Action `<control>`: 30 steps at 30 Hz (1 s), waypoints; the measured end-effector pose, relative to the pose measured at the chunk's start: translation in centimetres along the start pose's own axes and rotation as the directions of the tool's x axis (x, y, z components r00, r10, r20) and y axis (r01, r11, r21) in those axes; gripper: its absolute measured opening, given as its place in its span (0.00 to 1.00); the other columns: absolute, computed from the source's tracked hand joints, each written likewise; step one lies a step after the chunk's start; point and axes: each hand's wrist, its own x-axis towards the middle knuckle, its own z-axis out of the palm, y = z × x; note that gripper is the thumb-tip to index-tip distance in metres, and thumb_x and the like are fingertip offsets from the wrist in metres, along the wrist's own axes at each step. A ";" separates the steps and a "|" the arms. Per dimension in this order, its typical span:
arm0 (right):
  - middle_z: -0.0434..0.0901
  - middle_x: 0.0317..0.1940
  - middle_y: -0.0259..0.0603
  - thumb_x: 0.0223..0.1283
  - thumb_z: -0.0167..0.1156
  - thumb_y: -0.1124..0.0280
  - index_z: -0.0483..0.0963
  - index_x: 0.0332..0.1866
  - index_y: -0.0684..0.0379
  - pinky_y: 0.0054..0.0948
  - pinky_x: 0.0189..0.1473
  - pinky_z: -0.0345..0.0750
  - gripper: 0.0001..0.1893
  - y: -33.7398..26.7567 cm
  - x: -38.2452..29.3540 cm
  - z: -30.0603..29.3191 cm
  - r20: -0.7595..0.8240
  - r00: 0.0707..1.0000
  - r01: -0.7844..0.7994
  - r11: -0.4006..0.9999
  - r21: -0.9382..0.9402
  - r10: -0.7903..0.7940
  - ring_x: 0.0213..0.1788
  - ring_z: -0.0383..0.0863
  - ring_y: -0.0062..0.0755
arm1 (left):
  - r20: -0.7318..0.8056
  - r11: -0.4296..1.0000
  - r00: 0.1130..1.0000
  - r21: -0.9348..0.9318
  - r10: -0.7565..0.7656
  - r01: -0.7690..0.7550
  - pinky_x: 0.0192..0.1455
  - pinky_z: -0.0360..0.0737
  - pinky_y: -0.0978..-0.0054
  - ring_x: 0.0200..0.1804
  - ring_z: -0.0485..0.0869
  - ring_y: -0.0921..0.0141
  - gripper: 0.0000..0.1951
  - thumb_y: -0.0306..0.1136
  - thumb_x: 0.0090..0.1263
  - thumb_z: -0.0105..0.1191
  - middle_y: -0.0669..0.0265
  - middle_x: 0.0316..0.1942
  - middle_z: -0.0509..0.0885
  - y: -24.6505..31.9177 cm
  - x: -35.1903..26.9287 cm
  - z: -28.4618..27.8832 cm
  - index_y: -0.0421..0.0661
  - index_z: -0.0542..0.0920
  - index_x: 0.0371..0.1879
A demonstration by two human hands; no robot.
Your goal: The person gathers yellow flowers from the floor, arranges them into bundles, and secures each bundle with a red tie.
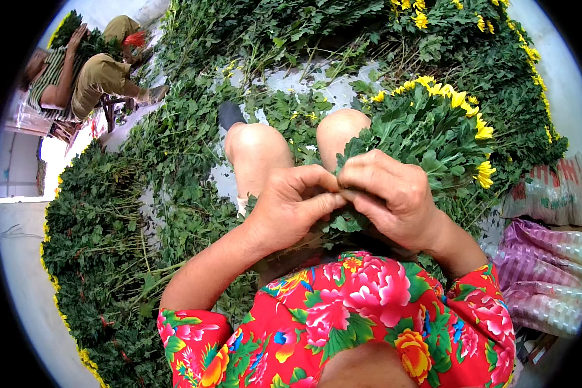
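Note:
A bunch of yellow chrysanthemums with dense green leaves [417,128] lies across my lap, its flower heads fanned out to the upper right. My left hand [291,206] comes in from the left, thumb and forefinger pinched together. Its tips meet those of my right hand [393,194], which is curled just below the bunch's leaves. Anything small between the fingertips is hidden. Leaves show under my right hand, but the stem ends of the bunch are out of sight. My bare knees [259,145] are beyond the hands.
Leafy stems litter the floor around my legs. Stacked chrysanthemums [97,242] line the left, and another long stack [519,92] runs along the right. At upper left a seated co-worker [60,92] handles greenery. A white woven sack [553,191] and purple striped sheeting [543,271] lie at right.

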 end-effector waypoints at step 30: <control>0.78 0.27 0.48 0.46 0.64 0.84 0.81 0.39 0.66 0.36 0.36 0.76 0.12 -0.5 3.2 -0.8 0.327 0.928 -0.187 0.982 -0.011 0.180 0.31 0.82 0.45 | 0.308 -0.014 0.504 0.863 0.807 -0.504 0.29 0.76 0.68 0.31 0.78 0.66 0.09 0.31 0.50 0.58 0.63 0.32 0.73 -0.5 -0.3 1.1 0.44 0.72 0.25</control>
